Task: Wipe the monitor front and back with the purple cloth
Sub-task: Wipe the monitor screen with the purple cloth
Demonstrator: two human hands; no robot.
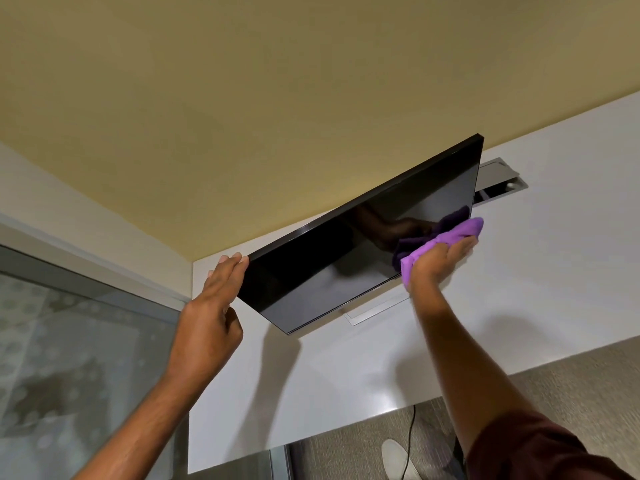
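The right hand [441,259] is clutching the purple cloth [460,232] against the right edge of the monitor [329,268]; the left hand [221,282], fingers straight, is bracing the opposite edge; hard pressing is probably risking twisting or tipping the screen.

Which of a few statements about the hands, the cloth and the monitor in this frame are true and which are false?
1. The right hand holds the purple cloth against the front of the monitor, near its right edge. True.
2. The screen shows a lit picture. False: it is dark and only mirrors the hand and cloth.
3. The left hand touches the monitor's left edge with straight fingers. True.
4. The left hand holds a second cloth. False: it holds nothing; there is only one cloth, in the right hand.
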